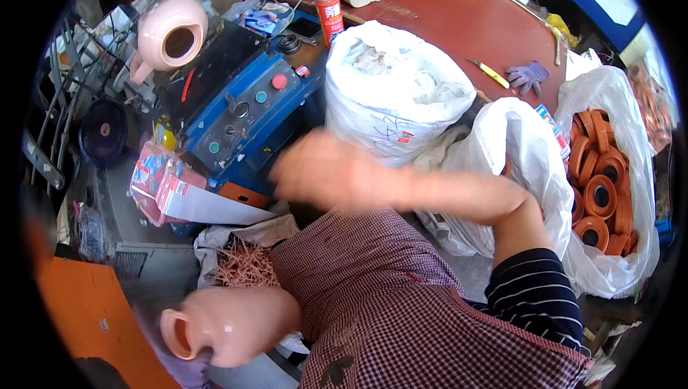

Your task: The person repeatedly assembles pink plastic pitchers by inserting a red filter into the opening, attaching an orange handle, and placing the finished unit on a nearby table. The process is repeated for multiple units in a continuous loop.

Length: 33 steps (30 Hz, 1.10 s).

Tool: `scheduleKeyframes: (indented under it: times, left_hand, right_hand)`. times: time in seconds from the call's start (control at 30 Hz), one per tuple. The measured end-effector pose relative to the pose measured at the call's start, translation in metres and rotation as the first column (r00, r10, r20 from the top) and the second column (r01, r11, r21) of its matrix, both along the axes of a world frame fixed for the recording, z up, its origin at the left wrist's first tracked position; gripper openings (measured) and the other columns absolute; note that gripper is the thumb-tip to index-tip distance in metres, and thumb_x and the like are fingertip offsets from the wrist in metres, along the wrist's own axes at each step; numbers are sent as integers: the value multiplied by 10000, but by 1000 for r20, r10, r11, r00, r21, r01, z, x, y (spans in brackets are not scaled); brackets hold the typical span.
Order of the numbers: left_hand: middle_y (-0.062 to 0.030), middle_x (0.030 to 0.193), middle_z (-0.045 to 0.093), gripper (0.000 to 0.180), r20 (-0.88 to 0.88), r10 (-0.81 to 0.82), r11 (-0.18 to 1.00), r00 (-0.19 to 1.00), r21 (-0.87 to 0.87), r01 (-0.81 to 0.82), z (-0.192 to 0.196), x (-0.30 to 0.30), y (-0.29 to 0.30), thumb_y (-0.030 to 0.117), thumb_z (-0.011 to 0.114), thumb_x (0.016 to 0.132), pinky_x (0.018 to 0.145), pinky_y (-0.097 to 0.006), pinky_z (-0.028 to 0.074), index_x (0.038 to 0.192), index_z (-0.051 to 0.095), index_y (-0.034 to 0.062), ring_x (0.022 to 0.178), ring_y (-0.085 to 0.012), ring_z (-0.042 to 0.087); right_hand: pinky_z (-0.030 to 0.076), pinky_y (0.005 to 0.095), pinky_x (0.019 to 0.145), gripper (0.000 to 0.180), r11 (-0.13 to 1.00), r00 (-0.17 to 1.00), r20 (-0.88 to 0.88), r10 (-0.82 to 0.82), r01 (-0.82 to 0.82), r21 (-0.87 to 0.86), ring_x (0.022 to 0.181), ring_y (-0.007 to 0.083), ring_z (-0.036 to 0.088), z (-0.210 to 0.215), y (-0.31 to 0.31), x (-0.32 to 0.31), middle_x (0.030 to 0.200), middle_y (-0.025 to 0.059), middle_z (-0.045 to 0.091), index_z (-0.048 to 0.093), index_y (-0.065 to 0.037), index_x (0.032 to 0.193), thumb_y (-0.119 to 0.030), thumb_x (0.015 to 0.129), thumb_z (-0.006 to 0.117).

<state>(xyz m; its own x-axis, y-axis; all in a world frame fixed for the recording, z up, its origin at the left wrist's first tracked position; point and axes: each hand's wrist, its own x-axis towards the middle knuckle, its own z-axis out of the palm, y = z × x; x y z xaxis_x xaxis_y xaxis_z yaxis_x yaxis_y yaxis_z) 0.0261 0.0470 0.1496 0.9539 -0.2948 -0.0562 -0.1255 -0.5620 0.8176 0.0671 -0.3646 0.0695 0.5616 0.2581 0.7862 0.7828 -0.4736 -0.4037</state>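
A pink plastic jug body [247,321] lies on its side at the lower left, its round mouth facing left. My left hand [190,373], in a greyish-purple glove, grips it from below near the neck; most of that hand is cut off by the picture's rim. My bare right hand [312,174] passes in front of my checked apron, beside the blue control panel [251,98]. Motion smears its fingers, so what they hold, if anything, cannot be made out. Another pink jug [170,34], with a handle, stands at the upper left beyond the panel.
A white sack [398,106] stands ahead, with a second white bag [519,152] to its right. Orange-brown rings [600,195] fill a clear bag farther right. Thin pink scraps [247,263] lie in a sack. The reddish table [444,12] bears a spray can [330,15], yellow cutter [491,73] and glove [528,77].
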Motion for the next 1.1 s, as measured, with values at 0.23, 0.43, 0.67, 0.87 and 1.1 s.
scheduleKeyframes:
  times: [0.23,0.43,0.67,0.87,1.1]
  left_hand:
    - [-157,1515,370,1024,780,370,793,506,19,-609,26,-2,-21,207,762,621,1122,-450,316,1521,298,52,1354,-307,403]
    - [-156,1349,515,1165,666,424,879,614,-139,-457,31,-5,-33,191,908,570,998,-372,457,1508,244,2,1174,-250,556]
    - [-126,1158,626,1088,456,21,983,890,-172,65,-38,26,-138,199,909,600,954,-371,490,1446,272,-49,1063,-236,625]
    - [-159,1164,601,1063,430,13,960,903,-258,109,-64,27,-156,192,894,614,938,-382,491,1422,256,-73,1085,-274,614]
    - [-173,1135,605,979,485,101,942,869,-328,73,-61,21,-122,227,905,599,872,-395,515,1333,331,-75,1026,-288,638]
  right_hand:
    - [519,458,759,162,254,299,-74,-951,625,-738,872,340,638,-183,-329,-4,949,185,640,599,-41,957,-142,929,475]
    - [492,482,771,149,317,501,-18,-865,519,-794,939,377,604,-169,-387,-3,930,210,599,616,-27,873,-162,900,558]
    - [506,398,776,372,826,937,-1,-348,306,-474,843,325,648,-40,-148,28,964,183,662,669,-64,1162,15,824,533]
    - [476,332,865,394,934,835,-483,265,-97,344,944,280,600,-3,73,10,995,146,602,597,-28,1268,56,897,493]
    - [449,376,990,291,938,891,-352,286,-186,292,1139,303,597,-15,98,-21,1281,184,601,626,52,1182,-129,964,560]
